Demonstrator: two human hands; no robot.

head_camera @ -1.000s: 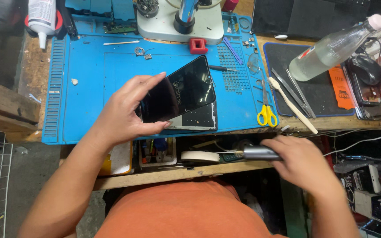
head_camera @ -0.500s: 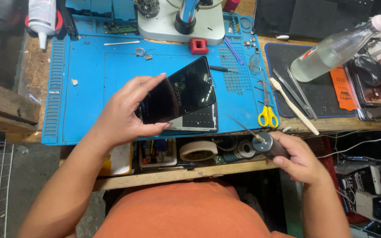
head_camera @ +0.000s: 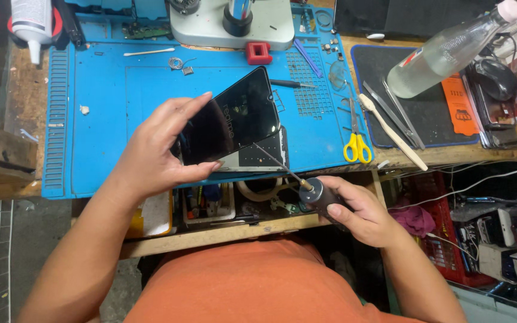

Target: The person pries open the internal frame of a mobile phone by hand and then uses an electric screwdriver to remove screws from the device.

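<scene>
My left hand [head_camera: 157, 149] grips a black phone screen panel [head_camera: 231, 116], tilted up off the phone body [head_camera: 264, 157] that lies on the blue work mat [head_camera: 109, 113]. My right hand [head_camera: 360, 212] holds a grey electric screwdriver [head_camera: 318, 194] near the bench's front edge. Its thin bit [head_camera: 276, 162] points up and left, with the tip at the phone body just under the lifted screen.
Yellow-handled scissors [head_camera: 356, 140], tweezers [head_camera: 393, 113] and a pale spudger [head_camera: 390, 131] lie to the right. A clear bottle [head_camera: 450, 51] rests on a black mat [head_camera: 426, 101]. A microscope base [head_camera: 234, 24] and red block [head_camera: 259, 52] stand behind. An open drawer [head_camera: 210, 203] sits below the bench.
My right hand has risen from below the bench edge with the screwdriver and brought its bit up to the phone. My left hand keeps holding the screen, almost unmoved.
</scene>
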